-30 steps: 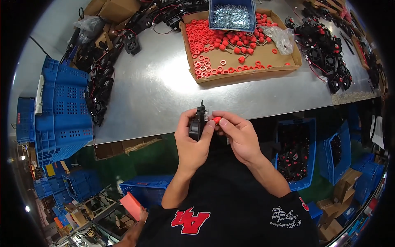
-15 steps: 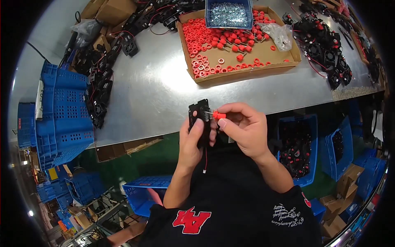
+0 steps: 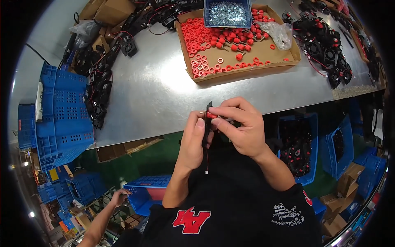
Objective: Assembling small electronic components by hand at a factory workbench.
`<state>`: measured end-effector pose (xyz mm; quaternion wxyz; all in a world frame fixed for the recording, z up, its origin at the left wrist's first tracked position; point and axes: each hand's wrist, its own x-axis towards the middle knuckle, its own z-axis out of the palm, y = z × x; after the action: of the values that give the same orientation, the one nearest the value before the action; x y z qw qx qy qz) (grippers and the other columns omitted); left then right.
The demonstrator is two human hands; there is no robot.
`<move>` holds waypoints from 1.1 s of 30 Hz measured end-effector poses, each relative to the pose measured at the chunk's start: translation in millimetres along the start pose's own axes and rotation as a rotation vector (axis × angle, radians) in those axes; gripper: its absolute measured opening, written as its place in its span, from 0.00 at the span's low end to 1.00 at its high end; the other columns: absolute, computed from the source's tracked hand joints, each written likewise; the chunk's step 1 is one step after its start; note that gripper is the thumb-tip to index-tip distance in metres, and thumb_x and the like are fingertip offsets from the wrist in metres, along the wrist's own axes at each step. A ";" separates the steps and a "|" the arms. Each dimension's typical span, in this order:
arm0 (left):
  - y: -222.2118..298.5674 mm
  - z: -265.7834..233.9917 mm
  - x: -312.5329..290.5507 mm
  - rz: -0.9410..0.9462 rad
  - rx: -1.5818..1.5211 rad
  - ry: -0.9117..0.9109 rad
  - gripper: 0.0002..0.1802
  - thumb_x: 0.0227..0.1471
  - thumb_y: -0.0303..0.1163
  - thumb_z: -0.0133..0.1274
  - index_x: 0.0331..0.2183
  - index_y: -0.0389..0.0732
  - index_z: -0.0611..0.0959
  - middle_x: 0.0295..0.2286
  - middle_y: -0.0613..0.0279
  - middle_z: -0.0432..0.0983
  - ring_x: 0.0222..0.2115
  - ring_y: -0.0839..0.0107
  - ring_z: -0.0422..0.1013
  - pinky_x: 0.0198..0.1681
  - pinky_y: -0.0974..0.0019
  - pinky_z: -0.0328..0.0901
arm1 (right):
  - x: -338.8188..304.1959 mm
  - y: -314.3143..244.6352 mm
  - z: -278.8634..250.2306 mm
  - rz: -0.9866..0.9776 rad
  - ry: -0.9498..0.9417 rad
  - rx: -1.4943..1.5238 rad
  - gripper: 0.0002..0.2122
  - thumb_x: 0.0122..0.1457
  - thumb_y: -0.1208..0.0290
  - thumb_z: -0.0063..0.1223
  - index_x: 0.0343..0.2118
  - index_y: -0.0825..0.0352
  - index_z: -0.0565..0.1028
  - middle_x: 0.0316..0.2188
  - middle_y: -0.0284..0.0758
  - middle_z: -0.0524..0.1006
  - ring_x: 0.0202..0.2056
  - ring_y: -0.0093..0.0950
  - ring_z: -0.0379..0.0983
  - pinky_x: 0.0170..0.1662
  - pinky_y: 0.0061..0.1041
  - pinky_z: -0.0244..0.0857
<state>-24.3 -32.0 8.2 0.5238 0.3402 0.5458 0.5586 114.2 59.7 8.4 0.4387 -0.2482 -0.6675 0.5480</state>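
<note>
My left hand (image 3: 191, 142) is closed around a slim black plastic part (image 3: 209, 106), held edge-on above the table's front edge. From its lower end hangs a thin cable with a small white connector (image 3: 206, 172). My right hand (image 3: 247, 129) pinches a red-headed screw (image 3: 211, 115) between thumb and fingertips, the head against the part's right side. A thin metal shank shows on the left side of the part, near my left fingertips. My fingers partly cover the screw and the part.
A cardboard tray (image 3: 247, 73) on the metal table (image 3: 140, 94) holds red rings, red-headed screws and a blue bin (image 3: 228, 25) of small metal pieces. Black fan assemblies (image 3: 329, 55) lie at both sides. Blue crates (image 3: 61, 115) flank the table. Another person's hand (image 3: 119, 197) touches a lower-left crate.
The black part has turned edge-on. The red-headed screw has moved left into it, and its shank now shows on the far side. Another person's hand has come up to the lower-left crate.
</note>
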 end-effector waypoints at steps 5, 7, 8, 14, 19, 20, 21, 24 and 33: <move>11.8 3.3 6.6 0.061 0.318 0.064 0.18 0.66 0.41 0.40 0.42 0.33 0.70 0.31 0.56 0.70 0.28 0.67 0.67 0.33 0.62 0.65 | -1.0 12.6 -6.2 -0.031 0.008 -0.119 0.15 0.52 0.82 0.62 0.45 0.68 0.79 0.37 0.38 0.79 0.33 0.23 0.77 0.35 0.19 0.72; 16.2 8.3 12.5 0.157 0.734 0.096 0.17 0.64 0.37 0.45 0.43 0.31 0.69 0.34 0.47 0.69 0.31 0.53 0.69 0.39 0.56 0.65 | -1.5 23.2 -7.4 -0.130 0.112 -0.336 0.22 0.51 0.80 0.62 0.51 0.66 0.75 0.36 0.37 0.80 0.33 0.27 0.76 0.38 0.25 0.71; 13.8 6.7 15.6 0.253 0.907 0.097 0.19 0.62 0.36 0.48 0.43 0.29 0.69 0.38 0.41 0.65 0.33 0.44 0.70 0.37 0.54 0.67 | 1.6 25.1 -8.9 -0.133 0.113 -0.333 0.22 0.51 0.80 0.62 0.51 0.66 0.75 0.36 0.37 0.80 0.33 0.27 0.76 0.38 0.25 0.71; 8.8 28.6 31.5 0.265 1.218 0.179 0.21 0.59 0.37 0.52 0.41 0.27 0.67 0.37 0.40 0.62 0.28 0.43 0.72 0.27 0.50 0.68 | 7.9 36.3 -15.6 -0.148 0.079 -0.576 0.32 0.45 0.79 0.61 0.58 0.65 0.70 0.32 0.32 0.81 0.36 0.32 0.73 0.46 0.32 0.63; 14.9 32.1 36.8 0.168 1.327 0.145 0.20 0.57 0.38 0.54 0.35 0.31 0.67 0.34 0.43 0.63 0.26 0.46 0.73 0.26 0.52 0.69 | 4.1 41.0 -14.8 -0.189 0.089 -0.713 0.32 0.46 0.78 0.61 0.59 0.63 0.70 0.27 0.29 0.78 0.34 0.29 0.72 0.42 0.32 0.62; 16.6 31.6 37.0 0.177 1.323 0.146 0.20 0.57 0.38 0.54 0.35 0.31 0.67 0.34 0.43 0.63 0.26 0.46 0.73 0.26 0.52 0.69 | 4.8 35.4 -14.6 -0.152 0.069 -0.690 0.29 0.46 0.78 0.60 0.56 0.65 0.72 0.30 0.33 0.78 0.37 0.31 0.73 0.45 0.34 0.64; 17.9 31.1 37.1 0.184 1.329 0.142 0.20 0.56 0.38 0.54 0.35 0.31 0.67 0.34 0.43 0.63 0.27 0.45 0.73 0.26 0.52 0.69 | 6.4 31.9 -19.3 -0.159 0.071 -0.697 0.29 0.46 0.78 0.60 0.56 0.65 0.72 0.30 0.33 0.78 0.37 0.31 0.73 0.45 0.34 0.64; 16.1 26.7 37.4 0.224 1.328 0.140 0.21 0.56 0.39 0.55 0.36 0.31 0.68 0.36 0.43 0.63 0.28 0.45 0.72 0.27 0.51 0.68 | 11.3 25.8 -44.1 -0.139 0.043 -0.628 0.18 0.49 0.77 0.61 0.46 0.67 0.77 0.36 0.38 0.78 0.33 0.33 0.75 0.40 0.30 0.70; 13.9 7.1 39.7 0.255 1.033 0.301 0.24 0.47 0.38 0.65 0.38 0.32 0.72 0.35 0.46 0.68 0.32 0.46 0.71 0.32 0.51 0.66 | 112.1 15.3 -111.8 -0.073 0.122 -0.891 0.08 0.56 0.73 0.57 0.36 0.69 0.80 0.30 0.41 0.79 0.28 0.33 0.76 0.34 0.30 0.69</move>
<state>-29.2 9.8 15.2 0.1331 0.5329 0.7721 0.3197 152.7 212.4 30.6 0.3466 -0.4209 -0.8196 0.1759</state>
